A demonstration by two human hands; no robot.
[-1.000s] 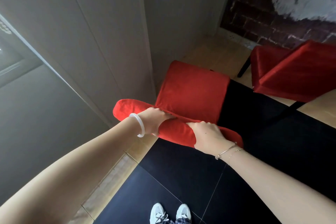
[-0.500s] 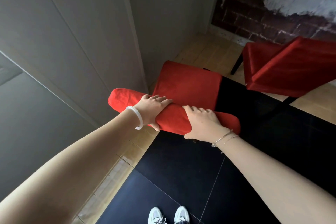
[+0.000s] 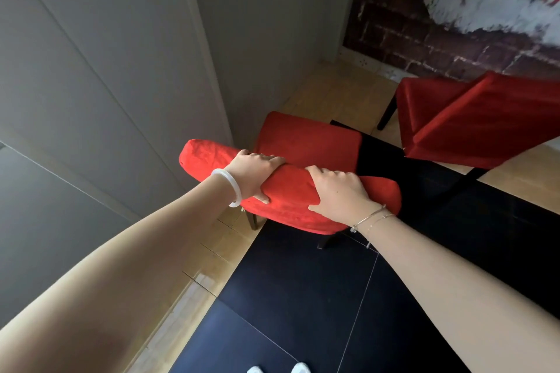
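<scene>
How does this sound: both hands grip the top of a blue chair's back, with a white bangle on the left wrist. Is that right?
Not quite: the colour is wrong. The head view shows the left hand and the right hand gripping the top of a red chair back, not a blue one. The white bangle is on the left wrist, as you say.

White bangle [image 3: 232,188] on left wrist; thin chain bracelets [image 3: 370,215] (two strands) on right.
</scene>
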